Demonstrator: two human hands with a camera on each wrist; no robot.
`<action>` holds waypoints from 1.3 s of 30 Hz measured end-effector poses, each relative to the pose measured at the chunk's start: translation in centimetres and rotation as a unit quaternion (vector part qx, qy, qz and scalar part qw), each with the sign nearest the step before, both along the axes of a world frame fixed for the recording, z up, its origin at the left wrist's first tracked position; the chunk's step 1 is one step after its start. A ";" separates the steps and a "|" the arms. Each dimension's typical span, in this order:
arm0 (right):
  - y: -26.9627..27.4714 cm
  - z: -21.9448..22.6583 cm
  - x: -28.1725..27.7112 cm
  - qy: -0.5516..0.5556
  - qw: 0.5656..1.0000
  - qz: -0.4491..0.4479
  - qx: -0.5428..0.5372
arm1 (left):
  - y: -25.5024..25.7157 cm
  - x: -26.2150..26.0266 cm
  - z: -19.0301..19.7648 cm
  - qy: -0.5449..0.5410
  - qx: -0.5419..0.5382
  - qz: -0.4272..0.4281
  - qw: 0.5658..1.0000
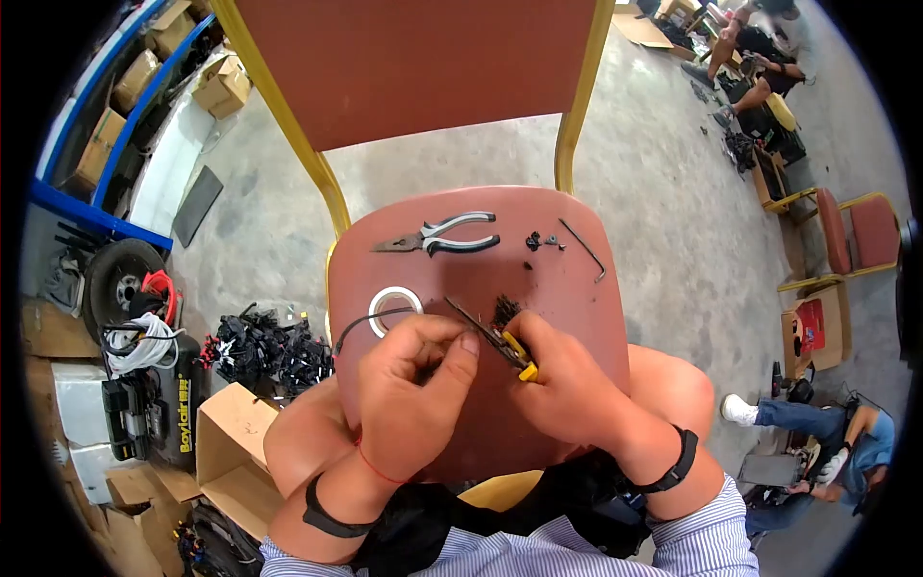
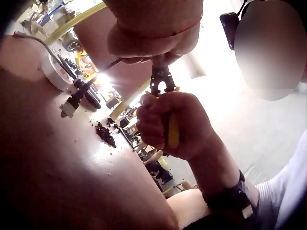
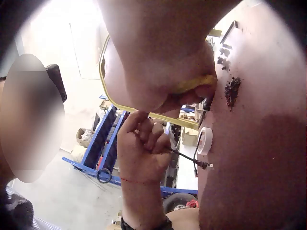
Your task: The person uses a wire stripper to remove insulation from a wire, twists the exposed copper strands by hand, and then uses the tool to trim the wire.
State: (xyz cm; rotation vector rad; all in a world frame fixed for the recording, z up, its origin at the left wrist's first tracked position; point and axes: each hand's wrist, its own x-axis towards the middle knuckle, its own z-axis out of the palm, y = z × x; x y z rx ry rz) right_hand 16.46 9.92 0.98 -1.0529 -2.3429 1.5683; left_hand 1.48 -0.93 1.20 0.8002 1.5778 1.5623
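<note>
My left hand [image 1: 413,394] pinches a thin black cable [image 3: 184,155] between curled fingers and thumb. The cable's connector end [image 2: 71,104] hangs out beside a white tape roll [image 1: 413,297]. Gripped in my right hand [image 1: 567,385] are wire strippers with yellow handles [image 1: 526,372]. Their dark jaws reach up to the left fingertips, which hide the cable end there. Beyond the hands, a small heap of dark scraps [image 1: 505,310] lies on the red chair seat [image 1: 558,341]. Farther back rest grey-and-black pliers [image 1: 423,238].
On the seat's right are a hex key [image 1: 588,252] and small dark bits [image 1: 535,241]. The chair back [image 1: 442,67] rises ahead. On the floor to the left are a cardboard box [image 1: 231,433] and a black heap [image 1: 269,356]. Other people sit at the right.
</note>
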 end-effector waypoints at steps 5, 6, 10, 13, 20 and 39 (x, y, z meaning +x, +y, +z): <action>-0.2 -0.4 -0.1 0.023 0.999 -0.043 0.008 | 0.1 0.5 0.1 -0.023 -0.011 0.008 1.000; -0.3 -0.6 -0.2 0.022 0.999 -0.050 0.001 | 0.1 0.5 -0.4 -0.025 -0.018 0.011 0.999; -0.4 -2.9 0.6 0.012 0.992 -0.105 0.064 | 0.1 0.6 -1.5 0.006 0.004 0.011 1.000; 7.0 -1.1 3.6 0.087 0.902 -0.365 -0.212 | -1.3 -0.6 0.5 0.008 0.074 0.118 0.990; 3.0 0.0 2.9 0.067 0.925 -0.224 -0.299 | -0.6 -0.8 -1.0 -0.062 0.034 0.046 0.996; 1.9 -2.9 1.5 0.000 0.863 -0.058 -0.502 | 0.1 -3.0 -0.7 -0.156 -0.122 -0.129 0.972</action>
